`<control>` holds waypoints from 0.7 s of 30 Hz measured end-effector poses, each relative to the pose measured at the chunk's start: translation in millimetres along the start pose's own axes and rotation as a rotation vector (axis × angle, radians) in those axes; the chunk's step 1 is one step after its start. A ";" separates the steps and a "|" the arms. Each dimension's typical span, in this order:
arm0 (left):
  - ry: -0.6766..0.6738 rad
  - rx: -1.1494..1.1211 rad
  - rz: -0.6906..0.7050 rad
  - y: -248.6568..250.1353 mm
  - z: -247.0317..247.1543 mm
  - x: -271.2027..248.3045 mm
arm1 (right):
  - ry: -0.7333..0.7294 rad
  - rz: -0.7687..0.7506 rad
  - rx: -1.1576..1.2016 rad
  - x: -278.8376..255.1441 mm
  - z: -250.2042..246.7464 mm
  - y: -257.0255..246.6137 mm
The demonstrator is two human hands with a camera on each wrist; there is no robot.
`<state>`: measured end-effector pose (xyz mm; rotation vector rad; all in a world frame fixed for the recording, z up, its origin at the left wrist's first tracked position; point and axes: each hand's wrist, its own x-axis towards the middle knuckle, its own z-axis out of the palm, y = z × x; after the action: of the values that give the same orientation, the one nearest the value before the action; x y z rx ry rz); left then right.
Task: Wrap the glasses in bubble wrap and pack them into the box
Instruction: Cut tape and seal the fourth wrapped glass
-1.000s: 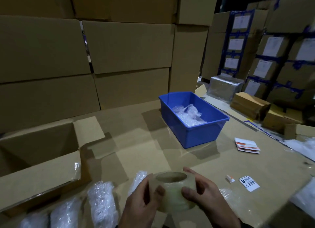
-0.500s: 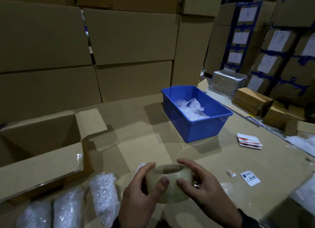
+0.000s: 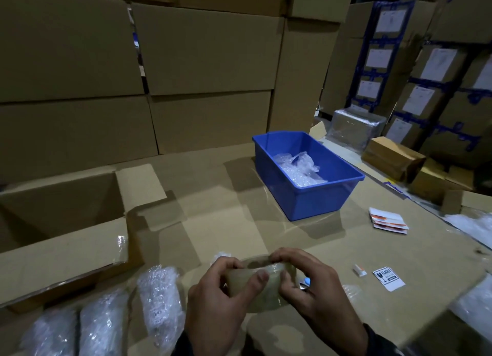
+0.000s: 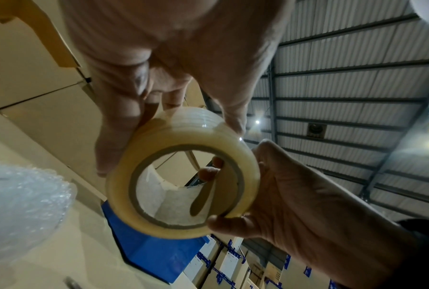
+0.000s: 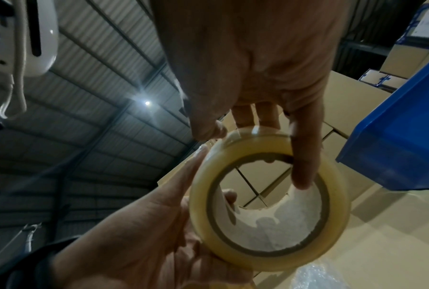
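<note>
Bubble-wrapped glasses (image 3: pixel 159 299) lie at the near left, 3 bundles beside the open box (image 3: pixel 64 238).
Both hands curl round a clear tape roll (image 3: pixel 262 286) near centre: left hand (image 3: pixel 213 313) and right hand (image 3: pixel 316 294) pinch its rim. A blue bin (image 3: pixel 319 201) holding bubble wrap (image 3: pixel 298 169) stands farther right.

The cardboard-covered table (image 3: pixel 221 222) carries a blue bin (image 3: pixel 316 198) at one o'clock, an open box (image 3: pixel 61 246) at nine, wrapped bundles (image 3: pixel 159 307) at seven, a label (image 3: pixel 388 279) at four.
</note>
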<state>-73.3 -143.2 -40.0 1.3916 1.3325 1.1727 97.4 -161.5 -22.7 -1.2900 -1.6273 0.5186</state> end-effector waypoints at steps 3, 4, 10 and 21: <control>0.004 0.017 -0.013 0.7 1.1 0.8 | -0.001 0.016 -0.021 0.9 -0.5 -0.2; -0.003 0.014 -0.013 0.6 1.6 1.0 | 0.002 0.020 -0.027 0.4 -0.6 0.2; -0.012 0.034 -0.009 1.5 1.7 1.0 | 0.025 0.039 -0.032 -1.1 -1.9 1.1; 0.045 0.096 0.008 8.8 -5.9 3.1 | 0.019 -0.018 0.012 8.2 1.9 4.3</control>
<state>-77.5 -140.7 -30.0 1.4469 1.4329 1.1646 98.0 -152.1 -23.5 -1.2669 -1.6157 0.5033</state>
